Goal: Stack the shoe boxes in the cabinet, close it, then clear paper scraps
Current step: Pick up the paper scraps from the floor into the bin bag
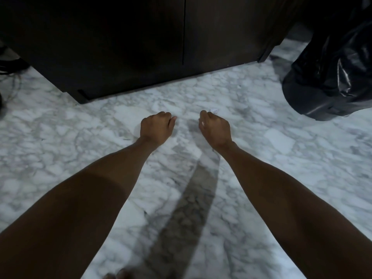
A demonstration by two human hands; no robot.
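The dark wooden cabinet [141,37] stands at the top of the view with both doors shut. Both my arms reach down over the white marble floor [80,137] in front of it. My left hand [157,127] is curled into a fist just above the floor; nothing shows in it. My right hand [215,127] is closed too, and small white paper scraps [213,111] peek out at its fingertips and by the thumb. No shoe boxes are in view.
A black plastic rubbish bag [330,77] stands on the floor at the right, beside the cabinet's corner. Dark objects and thin cables [12,77] lie at the far left edge. My toes [118,274] show at the bottom.
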